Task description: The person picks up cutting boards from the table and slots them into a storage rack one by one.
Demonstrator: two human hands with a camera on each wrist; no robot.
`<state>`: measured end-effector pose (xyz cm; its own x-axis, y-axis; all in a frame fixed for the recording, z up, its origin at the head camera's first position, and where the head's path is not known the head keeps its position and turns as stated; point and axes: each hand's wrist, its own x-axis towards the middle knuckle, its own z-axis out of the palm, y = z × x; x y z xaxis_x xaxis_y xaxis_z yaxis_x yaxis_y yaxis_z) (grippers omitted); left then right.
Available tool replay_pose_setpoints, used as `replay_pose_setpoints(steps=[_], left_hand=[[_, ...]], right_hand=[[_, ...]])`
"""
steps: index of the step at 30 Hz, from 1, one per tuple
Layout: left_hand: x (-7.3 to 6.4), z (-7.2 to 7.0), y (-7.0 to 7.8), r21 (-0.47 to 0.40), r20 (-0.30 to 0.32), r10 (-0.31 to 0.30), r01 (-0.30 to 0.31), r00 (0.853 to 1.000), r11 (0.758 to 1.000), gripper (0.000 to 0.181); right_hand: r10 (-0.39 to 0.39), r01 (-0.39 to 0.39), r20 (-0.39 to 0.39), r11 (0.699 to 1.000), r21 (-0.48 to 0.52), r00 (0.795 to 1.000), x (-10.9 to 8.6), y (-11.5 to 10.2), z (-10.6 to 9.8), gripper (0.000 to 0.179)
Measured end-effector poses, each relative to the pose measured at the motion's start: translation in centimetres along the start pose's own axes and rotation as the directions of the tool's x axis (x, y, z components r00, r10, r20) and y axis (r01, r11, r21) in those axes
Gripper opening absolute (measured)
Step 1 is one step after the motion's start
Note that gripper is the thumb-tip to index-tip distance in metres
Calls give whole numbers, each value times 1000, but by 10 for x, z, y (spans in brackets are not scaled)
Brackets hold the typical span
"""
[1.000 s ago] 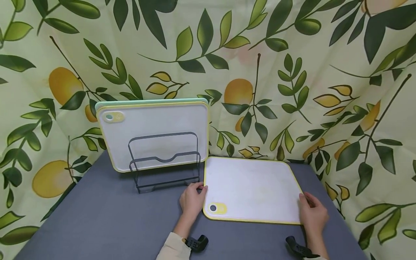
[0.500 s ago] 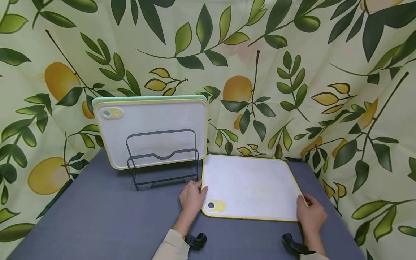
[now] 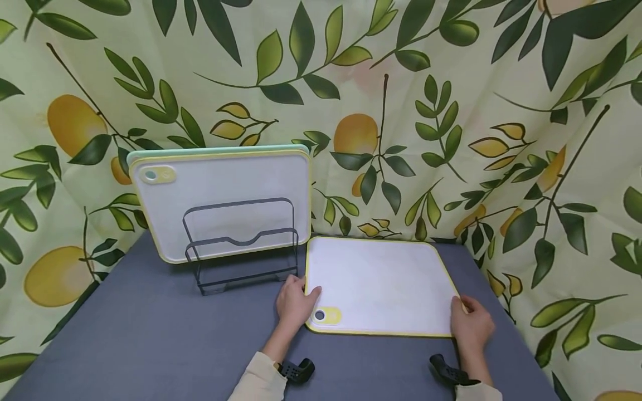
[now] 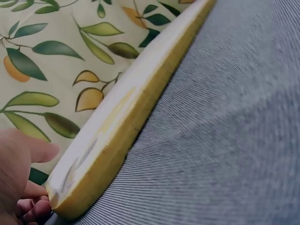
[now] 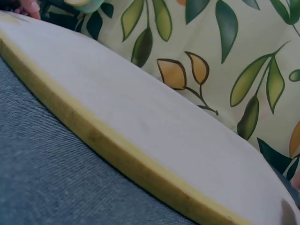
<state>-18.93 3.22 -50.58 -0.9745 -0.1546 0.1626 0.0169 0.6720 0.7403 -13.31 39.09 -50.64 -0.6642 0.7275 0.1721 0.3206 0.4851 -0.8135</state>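
Observation:
A white cutting board [image 3: 378, 284] with a yellow rim lies flat on the grey cloth, its yellow-ringed hole [image 3: 319, 316] at the near left corner. My left hand [image 3: 295, 303] is at its left edge, thumb above the top face and fingers against the side; the left wrist view shows the fingers [image 4: 35, 206] curled at the board's corner. At the right edge my right hand [image 3: 471, 326] grips the board, thumb on top and the other fingers partly hidden beyond the rim. In the right wrist view the board [image 5: 136, 103] fills the middle, with little of that hand showing.
Left of the board stands a black wire rack [image 3: 241, 242]. A second white board [image 3: 225, 178] with yellow trim leans upright in it, a mint-green board [image 3: 215, 149] behind. A leaf-and-fruit patterned curtain [image 3: 441, 33] hangs behind the grey-covered table [image 3: 125, 334].
The head view has turned slightly to the right. My left hand has shifted a little right against the board, its thumb reaching farther over the rim. The board lies nearly where it was.

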Motion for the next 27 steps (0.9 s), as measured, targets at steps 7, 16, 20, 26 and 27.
replay_pose_setpoints(steps=[7, 16, 20, 26, 27], left_hand=[[-4, -3, 1, 4, 14, 38, -38, 999, 999, 45], [-23, -20, -3, -24, 47, -36, 38, 998, 999, 29], [-34, -24, -12, -6, 18, 26, -26, 999, 1000, 28], [-48, -23, -17, 72, 19, 157, -158, 987, 985, 40], [-49, -22, -18, 90, 27, 173, -175, 985, 980, 43]], right_hand=[[-2, 2, 11, 1000, -26, 1000, -2, 6, -4, 45], [-49, 42, -58, 992, -119, 997, -15, 15, -17, 35], [-7, 1, -45, 990, -140, 999, -24, 18, -26, 37], [9, -12, -19, 986, -169, 1000, -27, 18, -30, 39], [14, -16, -13, 986, -165, 1000, -27, 17, -30, 39]])
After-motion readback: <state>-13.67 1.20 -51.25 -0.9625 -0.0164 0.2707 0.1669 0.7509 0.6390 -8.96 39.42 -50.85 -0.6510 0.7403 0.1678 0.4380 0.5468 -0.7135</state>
